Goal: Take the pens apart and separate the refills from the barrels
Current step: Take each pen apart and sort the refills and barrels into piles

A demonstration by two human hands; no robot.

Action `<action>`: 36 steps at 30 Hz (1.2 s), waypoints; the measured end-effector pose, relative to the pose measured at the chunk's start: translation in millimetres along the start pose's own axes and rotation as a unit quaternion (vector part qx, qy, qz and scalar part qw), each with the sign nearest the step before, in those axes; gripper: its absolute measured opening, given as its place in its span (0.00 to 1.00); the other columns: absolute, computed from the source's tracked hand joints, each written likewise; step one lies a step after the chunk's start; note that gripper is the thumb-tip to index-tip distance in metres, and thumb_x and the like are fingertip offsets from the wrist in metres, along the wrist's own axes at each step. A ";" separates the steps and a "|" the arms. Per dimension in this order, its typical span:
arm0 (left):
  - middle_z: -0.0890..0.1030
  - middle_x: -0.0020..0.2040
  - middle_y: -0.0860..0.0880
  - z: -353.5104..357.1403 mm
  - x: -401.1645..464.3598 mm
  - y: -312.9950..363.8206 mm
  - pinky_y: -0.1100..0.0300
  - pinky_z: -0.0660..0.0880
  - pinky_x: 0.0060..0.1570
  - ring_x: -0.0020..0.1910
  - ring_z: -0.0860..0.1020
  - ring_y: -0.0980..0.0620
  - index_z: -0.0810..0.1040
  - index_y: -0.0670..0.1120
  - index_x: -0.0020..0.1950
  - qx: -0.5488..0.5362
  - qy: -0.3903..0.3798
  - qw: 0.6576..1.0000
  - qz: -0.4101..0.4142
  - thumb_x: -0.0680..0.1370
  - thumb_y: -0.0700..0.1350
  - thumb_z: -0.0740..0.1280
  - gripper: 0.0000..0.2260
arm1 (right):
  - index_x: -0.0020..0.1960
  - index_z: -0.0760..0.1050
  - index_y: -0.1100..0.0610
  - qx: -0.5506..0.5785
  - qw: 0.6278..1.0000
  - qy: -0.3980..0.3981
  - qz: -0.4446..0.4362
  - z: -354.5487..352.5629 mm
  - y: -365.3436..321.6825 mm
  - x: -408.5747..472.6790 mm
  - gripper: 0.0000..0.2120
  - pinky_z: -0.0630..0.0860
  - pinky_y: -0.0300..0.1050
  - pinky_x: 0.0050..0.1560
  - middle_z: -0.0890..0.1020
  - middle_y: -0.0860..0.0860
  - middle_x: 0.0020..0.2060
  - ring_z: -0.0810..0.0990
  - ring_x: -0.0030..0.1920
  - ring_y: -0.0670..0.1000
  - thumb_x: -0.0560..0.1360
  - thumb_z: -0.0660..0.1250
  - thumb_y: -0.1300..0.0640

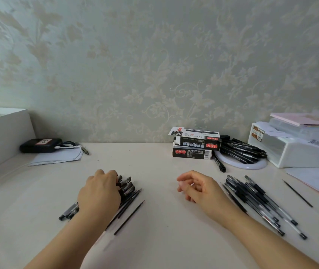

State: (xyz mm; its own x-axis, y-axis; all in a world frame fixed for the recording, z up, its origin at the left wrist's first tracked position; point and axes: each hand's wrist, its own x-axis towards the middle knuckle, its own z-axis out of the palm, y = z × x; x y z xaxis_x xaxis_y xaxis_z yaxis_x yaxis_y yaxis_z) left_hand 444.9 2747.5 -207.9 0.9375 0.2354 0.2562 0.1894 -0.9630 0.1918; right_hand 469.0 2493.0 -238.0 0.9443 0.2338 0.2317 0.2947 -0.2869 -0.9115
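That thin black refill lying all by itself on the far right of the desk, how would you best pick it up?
Pinch the lone refill near its middle, coming straight down from above with thumb and forefinger across its width. It lies flat on the desk, slanting from upper left to lower right, with bare surface on both sides, so fingers fit either side. The right hand is nearer and holds nothing.

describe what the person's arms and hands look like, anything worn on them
Both forearms are bare as far as the frame shows: no sleeves, watch, bracelet or gloves. No rings show on the left hand or the right hand. Nails look short and unpainted.
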 end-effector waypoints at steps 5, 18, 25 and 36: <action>0.70 0.48 0.49 3.1 1.0 1.5 0.54 0.73 0.45 0.51 0.73 0.46 0.73 0.49 0.52 0.017 0.000 1.000 0.005 0.79 0.48 0.60 0.05 | 0.49 0.80 0.51 0.006 1.000 0.003 0.002 1.2 -0.1 1.5 0.03 0.75 0.36 0.39 0.84 0.50 0.41 0.76 0.33 0.45 0.78 0.68 0.57; 0.72 0.47 0.56 19.8 -38.0 58.6 0.58 0.74 0.39 0.45 0.76 0.54 0.71 0.55 0.54 -0.075 0.047 0.964 0.249 0.80 0.56 0.58 0.08 | 0.51 0.73 0.56 -0.464 0.866 0.178 -0.045 -20.4 -11.4 3.4 0.05 0.74 0.44 0.46 0.75 0.49 0.49 0.76 0.48 0.50 0.76 0.65 0.62; 0.72 0.45 0.56 27.6 -29.3 53.5 0.57 0.75 0.39 0.43 0.76 0.54 0.72 0.54 0.52 -0.097 0.032 0.963 0.251 0.80 0.54 0.58 0.07 | 0.62 0.67 0.58 -0.636 0.738 0.143 0.174 -40.9 -11.2 -0.7 0.15 0.73 0.44 0.53 0.73 0.54 0.59 0.74 0.59 0.54 0.76 0.63 0.63; 0.73 0.45 0.56 30.2 -29.8 53.7 0.57 0.76 0.39 0.42 0.76 0.54 0.74 0.53 0.51 -0.109 0.013 0.963 0.247 0.79 0.53 0.59 0.07 | 0.60 0.68 0.58 -0.647 0.734 0.120 0.168 -41.2 -6.6 -2.3 0.14 0.74 0.43 0.55 0.75 0.53 0.58 0.77 0.58 0.53 0.75 0.63 0.65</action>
State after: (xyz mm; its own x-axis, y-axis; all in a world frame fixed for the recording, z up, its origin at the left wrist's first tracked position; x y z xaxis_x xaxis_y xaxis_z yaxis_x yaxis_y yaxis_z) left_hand 436.0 2684.8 -233.9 0.8895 -0.2383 0.3897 -0.3463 -0.9082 0.2351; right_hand 471.0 2456.1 -218.6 0.9484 -0.1781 0.2624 -0.2148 -0.9694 0.1185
